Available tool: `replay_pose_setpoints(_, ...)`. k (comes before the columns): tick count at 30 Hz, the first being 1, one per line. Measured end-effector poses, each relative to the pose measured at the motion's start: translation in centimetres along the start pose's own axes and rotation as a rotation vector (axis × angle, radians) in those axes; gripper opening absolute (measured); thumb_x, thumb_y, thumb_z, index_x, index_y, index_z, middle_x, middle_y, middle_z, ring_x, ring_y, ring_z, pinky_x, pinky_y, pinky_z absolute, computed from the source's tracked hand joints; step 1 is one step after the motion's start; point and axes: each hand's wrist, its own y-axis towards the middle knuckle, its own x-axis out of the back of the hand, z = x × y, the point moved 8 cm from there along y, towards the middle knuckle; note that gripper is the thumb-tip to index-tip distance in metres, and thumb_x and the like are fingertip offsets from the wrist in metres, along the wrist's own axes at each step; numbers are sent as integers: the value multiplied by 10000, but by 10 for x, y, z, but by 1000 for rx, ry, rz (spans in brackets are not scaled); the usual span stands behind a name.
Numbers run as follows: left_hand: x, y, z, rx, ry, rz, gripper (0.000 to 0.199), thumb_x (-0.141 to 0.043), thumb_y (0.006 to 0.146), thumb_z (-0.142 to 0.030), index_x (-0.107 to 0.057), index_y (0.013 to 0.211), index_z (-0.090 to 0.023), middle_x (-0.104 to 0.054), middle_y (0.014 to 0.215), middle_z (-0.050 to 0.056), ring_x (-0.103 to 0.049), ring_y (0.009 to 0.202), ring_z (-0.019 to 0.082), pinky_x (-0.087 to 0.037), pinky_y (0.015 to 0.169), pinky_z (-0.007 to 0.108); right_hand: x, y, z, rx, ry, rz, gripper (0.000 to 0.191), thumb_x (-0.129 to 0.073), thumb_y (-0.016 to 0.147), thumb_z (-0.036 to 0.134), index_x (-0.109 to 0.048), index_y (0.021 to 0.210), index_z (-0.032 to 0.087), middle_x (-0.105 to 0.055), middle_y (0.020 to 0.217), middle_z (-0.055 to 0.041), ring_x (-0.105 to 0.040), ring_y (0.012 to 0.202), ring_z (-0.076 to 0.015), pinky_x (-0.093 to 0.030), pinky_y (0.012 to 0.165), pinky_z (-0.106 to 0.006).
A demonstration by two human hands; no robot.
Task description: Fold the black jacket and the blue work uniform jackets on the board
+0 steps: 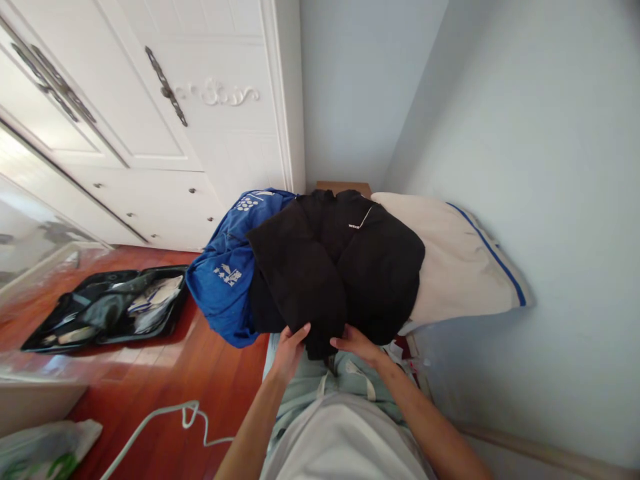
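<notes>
While both hands are on the black top (310, 273), its near end hangs just ahead of the person's waist. Left hand (290, 351) grasps the near edge, thumb on the upper face; its fingers are mostly hidden under the fabric. Right hand (357, 344) grips the same end from the other side, thumb and fingers at the cloth; how tight, can't tell. A narrow end of fabric dangles between the two.

Top is bunched, folds showing, with a thin white line and small lettering near the far side; lettering too small to read. It lies across the middle, overlapping blue cloth (223, 267) with white prints on the left and beige cloth (460, 263) with a blue stripe on the right. Cardboard box (345, 187) shows just behind it, mostly covered.

Far left: white cabinet (235, 143); open suitcase (177, 307) with clothes inside, on the red wood floor (215, 380). White cord (150, 421) lies nearer, plastic bag (47, 447) at the corner.
</notes>
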Motion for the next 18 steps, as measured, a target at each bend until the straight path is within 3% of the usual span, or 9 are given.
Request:
replay_pose_setpoints(2, -8, -3, 4, 31, -53, 35, 538, -846, 583, -450, -688, 1003, -152, -731, 1060, 110, -686, 972, 253, -534, 857, 361, 2, -8, 5, -71, -31, 15, 563, -811, 682, 502, -690, 1095, 139, -729, 1075, -100, -672, 987, -255, -503, 933, -413)
replay_pose_setpoints(6, 3, 8, 10, -26, 55, 61, 580, -775, 674, -551, -654, 1073, -149, -705, 1090, 128, -688, 942, 246, -553, 753, 326, 44, -28, 23, -85, -122, -220, 540, -845, 628, 497, -714, 1004, 132, -746, 954, -73, -686, 866, -258, -541, 810, -386)
replay_pose_setpoints(8, 29, 20, 13, -72, 151, -44, 611, -741, 708, -573, -621, 1135, -153, -673, 1154, 141, -675, 997, 249, -550, 736, 301, 67, -33, 23, -62, -167, -351, 549, -820, 635, 544, -713, 987, 136, -745, 946, -79, -685, 875, -270, -541, 812, -392)
replay_pose_setpoints(13, 120, 29, 9, -158, 409, -562, 688, -759, 740, -448, -475, 1280, -130, -513, 1353, 202, -541, 1251, 293, -510, 960, 380, 96, -31, -12, -41, -280, -553, 591, -717, 659, 664, -689, 972, 163, -729, 1025, -128, -669, 1010, -312, -515, 916, -433)
replay_pose_setpoints(15, 137, 29, -1, -229, 530, -649, 782, -803, 698, -402, -428, 1322, -115, -429, 1421, 218, -461, 1326, 330, -458, 1046, 416, 100, -28, -29, -29, -305, -601, 623, -707, 643, 682, -663, 1014, 182, -711, 1090, -141, -655, 1072, -317, -499, 959, -432)
replay_pose_setpoints(18, 140, 35, -10, -285, 579, -601, 866, -825, 674, -371, -384, 1373, -113, -418, 1449, 210, -417, 1360, 358, -428, 1084, 431, 103, -28, -49, -30, -288, -654, 735, -695, 626, 696, -594, 1138, 178, -662, 1206, -171, -621, 1163, -313, -478, 1005, -417)
